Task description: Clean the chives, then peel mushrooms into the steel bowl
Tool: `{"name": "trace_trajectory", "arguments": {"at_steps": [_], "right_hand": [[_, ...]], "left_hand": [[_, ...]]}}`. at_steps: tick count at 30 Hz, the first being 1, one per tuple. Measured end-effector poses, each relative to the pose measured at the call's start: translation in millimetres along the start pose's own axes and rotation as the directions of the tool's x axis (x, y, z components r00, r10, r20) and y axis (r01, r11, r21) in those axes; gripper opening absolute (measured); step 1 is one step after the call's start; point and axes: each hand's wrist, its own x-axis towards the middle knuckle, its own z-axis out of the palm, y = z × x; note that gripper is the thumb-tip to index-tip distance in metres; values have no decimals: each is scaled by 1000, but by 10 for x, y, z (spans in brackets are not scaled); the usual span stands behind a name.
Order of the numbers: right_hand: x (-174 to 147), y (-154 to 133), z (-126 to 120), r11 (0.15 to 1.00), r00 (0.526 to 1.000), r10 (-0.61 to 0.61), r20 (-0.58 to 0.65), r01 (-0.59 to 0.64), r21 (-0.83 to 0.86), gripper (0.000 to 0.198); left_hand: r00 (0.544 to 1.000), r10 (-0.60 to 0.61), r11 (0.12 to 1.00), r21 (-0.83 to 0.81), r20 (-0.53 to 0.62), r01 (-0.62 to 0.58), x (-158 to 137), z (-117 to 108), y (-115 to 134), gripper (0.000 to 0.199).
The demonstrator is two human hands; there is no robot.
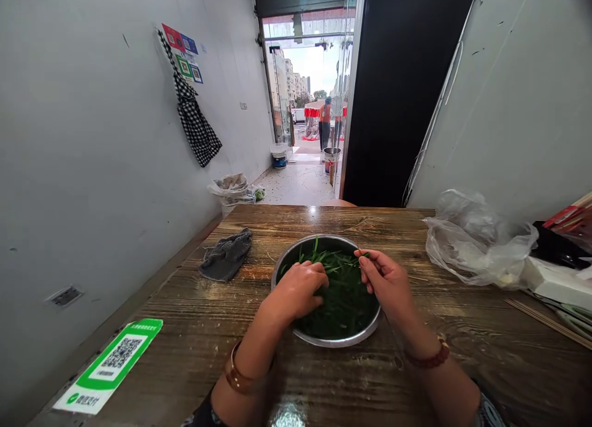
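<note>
A round metal bowl (343,342) on the wooden table holds a heap of cut, dark green chive-like leaves (342,303). Over its left side, my left hand (300,288) reaches down to the leaves, thumb apart from the bent fingers; the fingertips are partly hidden and I see nothing held. At the bowl's right rim, my right hand (382,279) pinches a small piece of green leaf (365,255) between thumb and forefinger. Whether a thin stick is also in that pinch, I cannot tell.
On the wooden table (185,353), a dark grey cloth (226,255) lies left of the bowl. A green QR-code card (118,362) is at the near left. Clear plastic bags (478,242) and thin wooden sticks (550,322) are on the right. Beyond the table stands a lined bin (230,189).
</note>
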Motion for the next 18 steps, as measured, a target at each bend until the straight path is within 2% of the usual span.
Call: {"name": "trace_trajectory", "arguments": {"at_steps": [3, 6, 8, 12, 15, 18], "right_hand": [[2, -3, 1, 1000, 1000, 0, -8, 0, 21, 37], [4, -9, 1, 999, 1000, -7, -24, 8, 33, 36], [6, -8, 0, 999, 999, -9, -40, 10, 37, 36], [8, 9, -3, 999, 999, -18, -49, 19, 34, 35], [6, 25, -5, 1000, 999, -25, -36, 26, 17, 34], [-1, 34, -10, 999, 999, -32, -26, 32, 1, 32]], "left_hand": [[997, -29, 999, -32, -70, 27, 7, -12, -15, 15], [980, -57, 975, -221, -190, 14, 6, -54, -9, 17], [961, -121, 920, -392, -250, 14, 10, -82, 7, 14], [907, -262, 743, -669, -330, -29, 43, -82, 27, 10], [868, -352, 639, -767, -351, -50, 75, -36, 11, 11], [839, -412, 610, -791, -355, -35, 94, 3, -10, 17]]}}
